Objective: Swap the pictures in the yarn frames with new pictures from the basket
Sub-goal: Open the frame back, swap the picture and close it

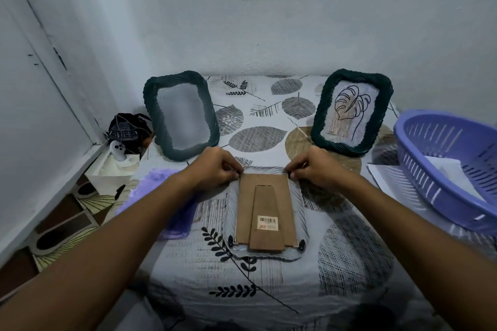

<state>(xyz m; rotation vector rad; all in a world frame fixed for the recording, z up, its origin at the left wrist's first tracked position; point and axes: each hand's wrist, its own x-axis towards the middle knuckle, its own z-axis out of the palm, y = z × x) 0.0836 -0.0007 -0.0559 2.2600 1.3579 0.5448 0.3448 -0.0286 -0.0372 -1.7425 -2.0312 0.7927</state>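
At the middle of the frame my left hand (215, 166) and my right hand (317, 168) sit at the two far corners of a white yarn frame (301, 212) that lies face down on the leaf-print cloth (269, 121). Each hand has its fingers curled, pinching at a corner where the brown backing board (244, 204) meets the yarn rim; what the fingertips hold there is too small to tell. On the board lies its folded stand with a barcode sticker (267, 223), and two black clips (301, 245) show at the near corners.

Beyond my left hand, at upper left of centre, a dark green yarn frame (150, 105) leans back with a blank grey panel. Toward upper right, a second dark green frame (387, 105) stands with a line drawing of a leaf (349, 107). At the right edge a purple basket (419, 142) holds white sheets (454, 174), and more paper (387, 177) lies just beside it on the cloth. A purple cloth (158, 183) lies under my left forearm.
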